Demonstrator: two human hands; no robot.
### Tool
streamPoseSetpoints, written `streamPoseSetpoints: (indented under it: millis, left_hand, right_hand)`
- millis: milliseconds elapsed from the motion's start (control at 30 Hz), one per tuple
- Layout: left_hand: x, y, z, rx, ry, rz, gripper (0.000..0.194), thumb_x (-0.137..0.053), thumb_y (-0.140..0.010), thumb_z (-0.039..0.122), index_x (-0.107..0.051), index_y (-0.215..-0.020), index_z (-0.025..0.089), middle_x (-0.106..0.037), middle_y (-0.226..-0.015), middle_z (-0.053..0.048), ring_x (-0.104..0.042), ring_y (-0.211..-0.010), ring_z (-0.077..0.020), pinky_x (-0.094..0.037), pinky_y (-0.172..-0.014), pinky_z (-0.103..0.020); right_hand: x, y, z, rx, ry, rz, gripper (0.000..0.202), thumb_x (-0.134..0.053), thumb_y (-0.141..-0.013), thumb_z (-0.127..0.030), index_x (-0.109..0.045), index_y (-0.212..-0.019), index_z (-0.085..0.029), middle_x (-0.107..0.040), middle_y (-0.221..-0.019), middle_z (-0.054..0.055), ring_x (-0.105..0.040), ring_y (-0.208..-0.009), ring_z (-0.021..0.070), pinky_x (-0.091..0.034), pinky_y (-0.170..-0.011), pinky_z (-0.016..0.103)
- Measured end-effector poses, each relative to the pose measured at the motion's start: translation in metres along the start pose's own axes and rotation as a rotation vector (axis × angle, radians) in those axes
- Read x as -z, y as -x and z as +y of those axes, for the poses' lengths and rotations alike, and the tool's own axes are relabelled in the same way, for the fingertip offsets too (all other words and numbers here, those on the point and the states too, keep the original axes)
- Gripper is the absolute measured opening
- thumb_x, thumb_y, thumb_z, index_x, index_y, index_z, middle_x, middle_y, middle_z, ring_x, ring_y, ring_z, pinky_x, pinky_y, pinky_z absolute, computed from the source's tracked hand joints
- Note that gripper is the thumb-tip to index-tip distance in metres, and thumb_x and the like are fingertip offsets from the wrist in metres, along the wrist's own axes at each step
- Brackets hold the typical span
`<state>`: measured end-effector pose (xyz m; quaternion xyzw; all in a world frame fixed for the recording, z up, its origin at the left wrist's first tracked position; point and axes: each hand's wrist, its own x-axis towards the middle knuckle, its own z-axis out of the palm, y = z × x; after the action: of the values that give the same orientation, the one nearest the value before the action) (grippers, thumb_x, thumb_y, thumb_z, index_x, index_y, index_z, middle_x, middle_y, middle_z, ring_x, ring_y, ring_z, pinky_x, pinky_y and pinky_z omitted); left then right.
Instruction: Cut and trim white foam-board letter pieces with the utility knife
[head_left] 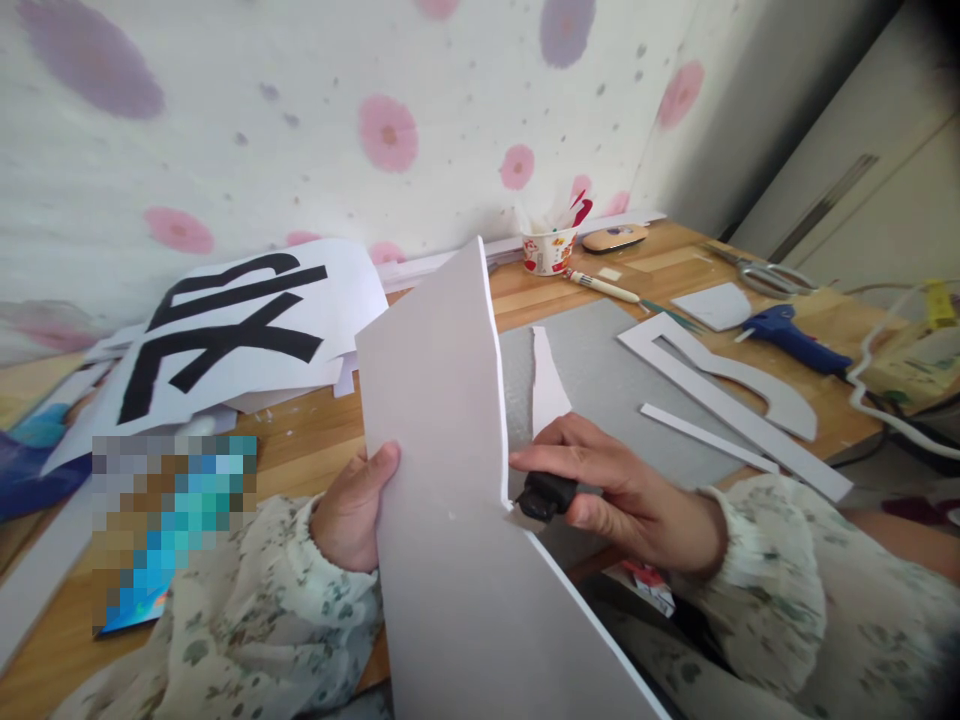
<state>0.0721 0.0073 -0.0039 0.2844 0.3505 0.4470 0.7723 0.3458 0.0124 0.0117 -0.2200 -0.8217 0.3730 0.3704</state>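
Observation:
A large white foam board (pixel 442 420) stands tilted up in front of me, its right edge bending inward near the middle. My left hand (pixel 356 500) grips its left edge, thumb on the near face and fingers hidden behind. In my right hand (pixel 615 490) is a black utility knife (pixel 544 495), its tip touching the board's right edge at the inward corner. Behind this hand, a torn white scrap (pixel 547 380) lies on the grey cutting mat (pixel 600 350). To the right rest a curved cut-out piece (pixel 720 390) and a thin white strip (pixel 709 438).
A paper sheet with black characters (pixel 255 320) lies at left, near a pixelated screen (pixel 180 530). Along the back are a paper cup (pixel 549 250), a mouse (pixel 615 238) and a pen (pixel 604 285). Scissors (pixel 772 277) and a blue glue gun (pixel 799 338) with white cord lie right.

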Motion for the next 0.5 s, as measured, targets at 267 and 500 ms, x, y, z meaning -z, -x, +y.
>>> streamPoseSetpoints:
  millis: [267, 500]
  left_hand:
    - [-0.0064, 0.0009, -0.0012, -0.023, 0.005, -0.03, 0.032, -0.077, -0.073, 0.039, -0.073, -0.097, 0.018, -0.078, -0.081, -0.005, -0.072, -0.063, -0.0214, -0.059, -0.061, -0.028]
    - [-0.007, 0.0023, -0.0011, -0.06, -0.007, -0.054, 0.029, -0.076, -0.075, 0.036, -0.074, -0.096, 0.017, -0.078, -0.085, -0.006, -0.073, -0.067, -0.0221, -0.06, -0.066, -0.029]
  right_hand:
    - [-0.0008, 0.0029, -0.0011, -0.004, 0.008, 0.024, 0.044, -0.047, -0.096, -0.045, -0.058, -0.131, -0.022, -0.06, -0.098, 0.01, -0.056, -0.092, 0.02, -0.045, -0.085, 0.037]
    - [0.0027, 0.0052, 0.001, -0.039, -0.025, 0.002, 0.043, -0.048, -0.095, -0.046, -0.06, -0.129, -0.022, -0.06, -0.097, 0.01, -0.055, -0.092, 0.0196, -0.045, -0.084, 0.037]
